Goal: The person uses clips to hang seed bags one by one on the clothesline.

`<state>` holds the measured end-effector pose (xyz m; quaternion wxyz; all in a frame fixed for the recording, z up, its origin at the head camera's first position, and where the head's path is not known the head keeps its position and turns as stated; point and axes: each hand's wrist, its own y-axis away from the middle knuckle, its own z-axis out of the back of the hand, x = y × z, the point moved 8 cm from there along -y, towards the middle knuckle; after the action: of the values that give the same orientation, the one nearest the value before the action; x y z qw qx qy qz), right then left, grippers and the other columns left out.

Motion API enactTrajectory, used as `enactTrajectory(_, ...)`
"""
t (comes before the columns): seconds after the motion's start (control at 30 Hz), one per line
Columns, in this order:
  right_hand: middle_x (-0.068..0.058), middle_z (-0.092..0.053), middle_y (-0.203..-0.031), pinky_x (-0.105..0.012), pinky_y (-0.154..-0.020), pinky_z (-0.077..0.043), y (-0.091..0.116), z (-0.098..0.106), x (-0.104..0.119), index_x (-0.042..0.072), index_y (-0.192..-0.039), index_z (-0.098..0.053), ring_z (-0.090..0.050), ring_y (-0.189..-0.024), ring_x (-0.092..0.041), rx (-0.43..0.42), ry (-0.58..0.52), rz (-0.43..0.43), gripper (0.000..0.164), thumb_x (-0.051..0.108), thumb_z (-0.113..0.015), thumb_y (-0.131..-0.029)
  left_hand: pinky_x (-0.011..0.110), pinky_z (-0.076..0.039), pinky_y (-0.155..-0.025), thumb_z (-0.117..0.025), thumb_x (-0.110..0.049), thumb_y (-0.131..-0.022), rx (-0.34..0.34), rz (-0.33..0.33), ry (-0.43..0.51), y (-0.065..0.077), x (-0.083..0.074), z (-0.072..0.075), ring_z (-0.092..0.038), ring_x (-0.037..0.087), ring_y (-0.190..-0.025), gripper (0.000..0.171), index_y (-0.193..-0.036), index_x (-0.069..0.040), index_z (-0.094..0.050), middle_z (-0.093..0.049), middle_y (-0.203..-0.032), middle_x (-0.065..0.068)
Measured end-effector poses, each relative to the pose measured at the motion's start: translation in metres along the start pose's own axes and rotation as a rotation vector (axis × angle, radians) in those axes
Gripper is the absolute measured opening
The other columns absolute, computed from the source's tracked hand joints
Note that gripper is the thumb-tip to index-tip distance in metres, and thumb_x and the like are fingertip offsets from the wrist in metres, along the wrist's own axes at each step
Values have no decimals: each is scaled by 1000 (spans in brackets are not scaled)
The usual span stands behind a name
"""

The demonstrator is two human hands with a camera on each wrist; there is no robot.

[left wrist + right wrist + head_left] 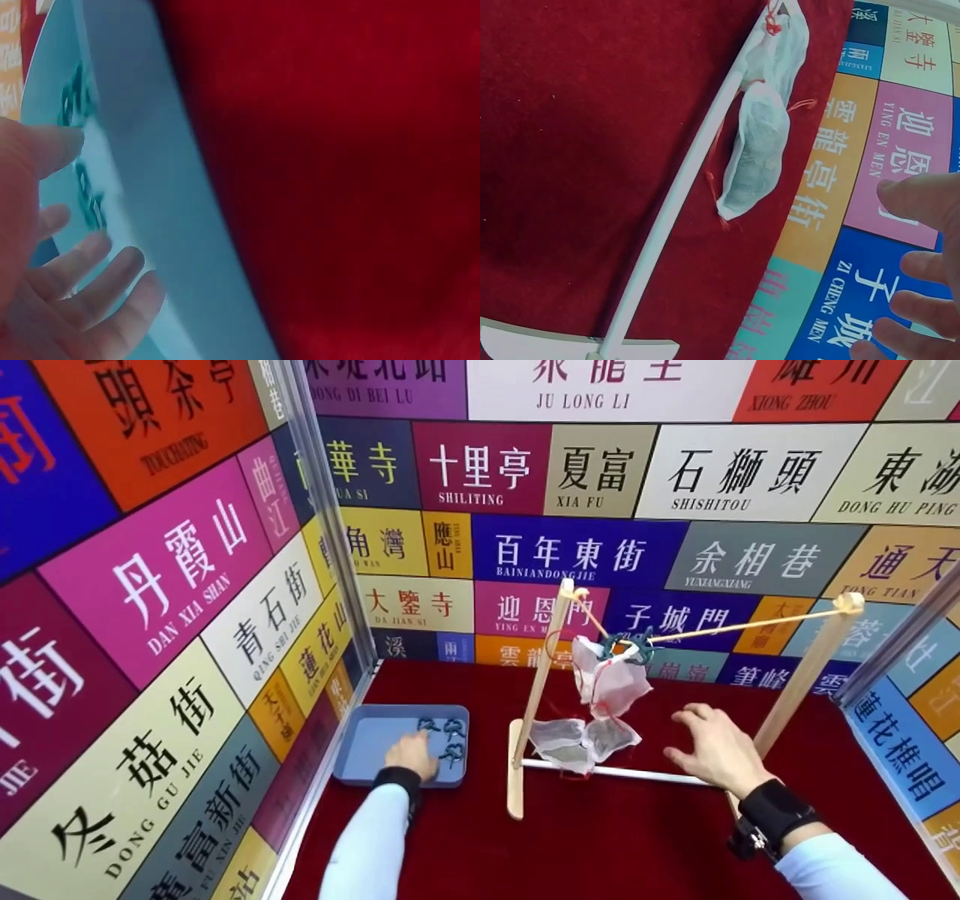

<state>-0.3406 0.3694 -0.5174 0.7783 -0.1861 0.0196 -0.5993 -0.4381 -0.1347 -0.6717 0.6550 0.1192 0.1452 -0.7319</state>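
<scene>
My left hand (411,756) is over the blue tray (371,735), beside several small dark green clips (454,727). In the left wrist view its fingers (129,262) are spread and loosely bent near the clips (91,202), with nothing visible between them and the thumb. My right hand (716,746) hovers by the right post of a wooden stand, fingers apart and holding nothing. A white gauzy pouch (619,686) with red string hangs from the stand's cord (742,626), with green clips (637,649) at its top. More such pouches (559,742) lie below it.
The stand has a left post (546,675), a right post (806,682) and a white bar (645,774) low between them. Dark red cloth (600,840) covers the table. Panels with colourful lettering (577,551) rise at the back and both sides.
</scene>
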Motion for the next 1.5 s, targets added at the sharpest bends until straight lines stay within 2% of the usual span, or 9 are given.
enactTrajectory(0.13,-30,-70,-139,-71,-99,-60,3,-3,1,-1,-129,-76,-67,-124,-54,21,1,1,57,29,-93,-85,66,-65,-94,-83,-27,-96,61,-86,-32,6,-13,-19,-72,54,-115,61,-152,-9,-66,-64,-144,33)
enactTrajectory(0.27,-28,-71,-138,-68,-98,-61,6,-6,1,0,-126,-77,-68,-122,-52,38,10,8,53,30,-93,-85,68,-60,-107,-82,-24,-100,149,-94,-92,11,-23,-20,-64,56,-132,56,-153,-14,-69,-63,-150,32)
enactTrajectory(0.53,-27,-71,-139,-67,-96,-63,13,-13,2,3,-120,-80,-68,-122,-51,66,20,5,47,31,-95,-85,62,-68,-92,-90,-20,-90,47,-35,-153,6,-28,-15,-79,44,-110,37,-122,-5,-80,-79,-120,23)
enactTrajectory(0.6,-26,-71,-139,-67,-96,-63,14,-14,2,4,-120,-80,-68,-122,-50,71,17,5,46,31,-95,-85,62,-68,-86,-92,-21,-87,15,-19,-149,4,-27,-17,-79,46,-103,44,-123,-3,-76,-77,-119,24)
enactTrajectory(0.77,-26,-71,-139,-67,-95,-63,14,-13,2,5,-117,-82,-68,-122,-50,77,14,-1,43,30,-96,-85,63,-67,-71,-87,-16,-85,-20,-103,-169,-14,-14,-47,-76,49,-87,48,-130,-11,-71,-70,-123,27)
enactTrajectory(0.97,-25,-71,-139,-66,-94,-64,15,-13,3,7,-116,-82,-68,-123,-48,78,14,-19,41,31,-94,-85,58,-68,-77,-89,-17,-84,7,-193,-266,-31,1,-81,-75,43,-92,31,-114,-15,-80,-74,-111,19)
enactTrajectory(1.17,-24,-72,-138,-66,-95,-63,20,-21,3,7,-113,-83,-69,-123,-48,95,-11,-27,37,31,-93,-86,61,-68,-87,-87,-6,-83,39,-162,-160,-2,-28,-33,-79,47,-99,40,-121,-1,-75,-79,-112,24)
enactTrajectory(1.37,-22,-74,-137,-65,-95,-63,21,-21,5,12,-104,-83,-70,-123,-48,110,-32,-32,30,36,-92,-89,58,-69,-89,-87,-3,-84,87,-237,-97,-5,-33,-27,-81,43,-98,28,-110,0,-75,-82,-104,21)
enactTrajectory(1.5,-21,-77,-134,-64,-96,-63,20,-19,8,14,-102,-84,-71,-122,-46,109,-46,-33,27,36,-92,-88,57,-70,-84,-83,-1,-88,69,-216,-99,-1,-54,-5,-82,44,-93,7,-92,-1,-78,-82,-96,21)
